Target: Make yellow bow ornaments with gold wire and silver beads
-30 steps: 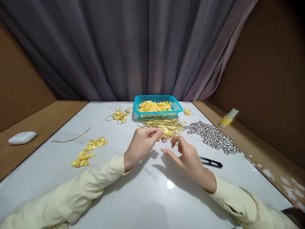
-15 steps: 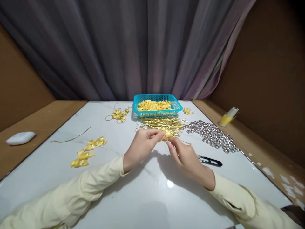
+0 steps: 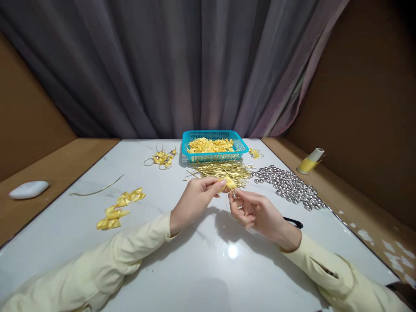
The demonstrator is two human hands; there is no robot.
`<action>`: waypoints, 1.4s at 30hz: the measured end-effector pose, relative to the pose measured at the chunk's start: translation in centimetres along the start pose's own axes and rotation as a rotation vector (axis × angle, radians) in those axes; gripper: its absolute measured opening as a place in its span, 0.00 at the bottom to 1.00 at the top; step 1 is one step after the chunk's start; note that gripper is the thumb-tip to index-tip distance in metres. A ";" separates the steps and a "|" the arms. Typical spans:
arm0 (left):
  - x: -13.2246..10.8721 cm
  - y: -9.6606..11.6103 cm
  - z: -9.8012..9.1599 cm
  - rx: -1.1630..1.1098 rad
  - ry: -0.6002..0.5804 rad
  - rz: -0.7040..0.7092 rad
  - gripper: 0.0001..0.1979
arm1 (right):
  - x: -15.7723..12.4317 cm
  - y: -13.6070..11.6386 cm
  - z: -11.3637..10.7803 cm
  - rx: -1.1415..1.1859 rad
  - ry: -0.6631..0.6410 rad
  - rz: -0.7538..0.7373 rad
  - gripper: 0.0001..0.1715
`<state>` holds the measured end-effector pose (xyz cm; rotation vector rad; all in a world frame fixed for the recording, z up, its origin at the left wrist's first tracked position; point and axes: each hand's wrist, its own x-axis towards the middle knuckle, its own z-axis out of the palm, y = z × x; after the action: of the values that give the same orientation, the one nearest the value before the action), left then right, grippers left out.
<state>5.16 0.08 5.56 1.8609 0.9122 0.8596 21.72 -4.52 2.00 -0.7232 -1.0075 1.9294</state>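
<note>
My left hand (image 3: pixel 195 200) pinches a small yellow ribbon bow (image 3: pixel 229 183) between thumb and fingertips above the white table (image 3: pixel 201 268). My right hand (image 3: pixel 256 212) is turned palm-up just right of it, fingertips closed on a thin gold wire under the bow. Both hands meet in front of a heap of gold wire ties (image 3: pixel 224 170). Behind the heap stands a turquoise basket (image 3: pixel 212 146) holding several yellow ribbon pieces.
A pile of silver bells (image 3: pixel 289 186) lies to the right, and black snips (image 3: pixel 294 223) sit partly hidden behind my right wrist. Yellow bows (image 3: pixel 118 208) and a loose gold wire (image 3: pixel 97 188) lie left. Finished bows (image 3: pixel 164 157) lie by the basket. A white device (image 3: pixel 28 189) and a yellow spool (image 3: pixel 310 161) rest on the wooden borders.
My right hand has closed in on the bow and turned palm-up, its fingers going from apart to pinched on the wire. The left hand has stayed almost still.
</note>
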 end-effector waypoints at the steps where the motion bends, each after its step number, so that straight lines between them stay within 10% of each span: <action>1: 0.0 0.0 0.0 0.010 0.003 -0.002 0.13 | 0.0 0.0 0.1 -0.008 0.002 0.007 0.16; 42: 0.2 0.6 0.1 -0.300 -0.002 -0.083 0.11 | 0.4 1.0 -0.7 -0.388 0.028 -0.091 0.15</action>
<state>5.49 0.03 6.13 1.5554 0.8046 0.8907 21.63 -4.30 0.75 -0.8991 -1.3932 1.6581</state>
